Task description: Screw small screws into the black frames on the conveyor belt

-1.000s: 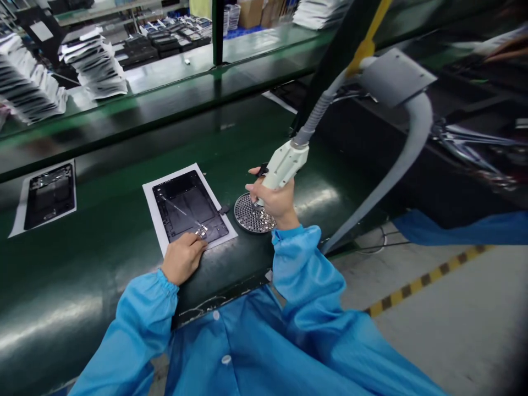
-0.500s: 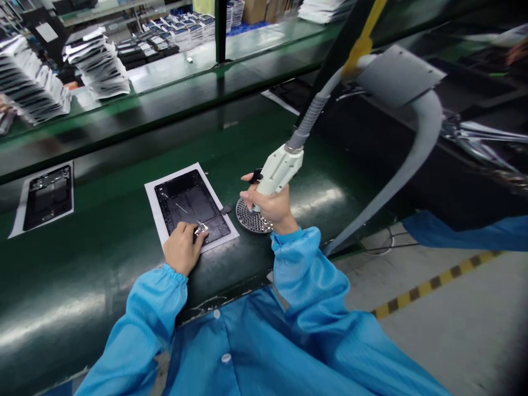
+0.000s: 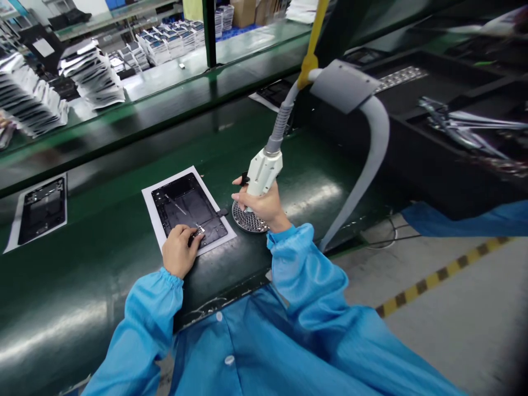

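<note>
Now driver (image 3: 264,171) more upright, in right hand (image 3: 268,208)

No text can be read; the white label (image 3: 43,48) on the black panel (image 3: 28,36) is perhaps too blurred.

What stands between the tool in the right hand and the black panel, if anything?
The tool is over the dish. Nothing tall shows between it and the panel; a small tab juts from the panel's right edge. The left hand covers part of the near edge.
</note>
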`<state>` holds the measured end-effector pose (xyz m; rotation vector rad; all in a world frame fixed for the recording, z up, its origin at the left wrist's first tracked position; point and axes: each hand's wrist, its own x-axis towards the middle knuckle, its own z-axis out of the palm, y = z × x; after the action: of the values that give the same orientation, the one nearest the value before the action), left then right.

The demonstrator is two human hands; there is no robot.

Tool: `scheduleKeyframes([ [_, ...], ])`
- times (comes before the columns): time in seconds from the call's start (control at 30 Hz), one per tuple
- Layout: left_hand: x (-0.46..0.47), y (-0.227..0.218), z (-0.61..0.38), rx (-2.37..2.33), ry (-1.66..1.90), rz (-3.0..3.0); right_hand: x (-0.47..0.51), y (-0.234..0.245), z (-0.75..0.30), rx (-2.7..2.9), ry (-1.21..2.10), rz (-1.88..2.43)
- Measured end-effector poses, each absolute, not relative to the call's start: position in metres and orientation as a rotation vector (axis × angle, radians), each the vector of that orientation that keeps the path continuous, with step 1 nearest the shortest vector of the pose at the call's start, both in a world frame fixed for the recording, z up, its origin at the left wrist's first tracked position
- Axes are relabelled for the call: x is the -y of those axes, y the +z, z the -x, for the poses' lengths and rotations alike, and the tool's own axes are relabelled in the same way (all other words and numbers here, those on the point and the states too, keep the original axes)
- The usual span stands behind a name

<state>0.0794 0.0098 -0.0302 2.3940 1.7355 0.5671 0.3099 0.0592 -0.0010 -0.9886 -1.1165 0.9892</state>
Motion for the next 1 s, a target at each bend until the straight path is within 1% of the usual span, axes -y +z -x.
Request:
scheduleKeyframes([
  [0.5, -0.015, -0.031, -0.070, -1.519, 0.809, -2.079, -0.058, -0.001, -0.309, 1.150, 1.003, 0.999],
  [0.67, -0.013, -0.027, -0.071, -1.540, 0.867, -1.985, -0.056, 0.002, -0.309, 1.155, 0.984, 0.998],
  [0.77, -0.010, -0.027, -0.073, -1.532, 0.822, -1.912, -0.053, 0.002, -0.310, 1.136, 0.924, 1.003],
  [0.87, -0.006, -0.027, -0.076, -1.551, 0.699, -1.849, -0.052, 0.001, -0.312, 1.136, 0.899, 1.000],
  [1.0, -0.003, -0.024, -0.078, -1.615, 0.653, -1.937, -0.051, 0.001, -0.313, 1.154, 0.892, 0.993],
])
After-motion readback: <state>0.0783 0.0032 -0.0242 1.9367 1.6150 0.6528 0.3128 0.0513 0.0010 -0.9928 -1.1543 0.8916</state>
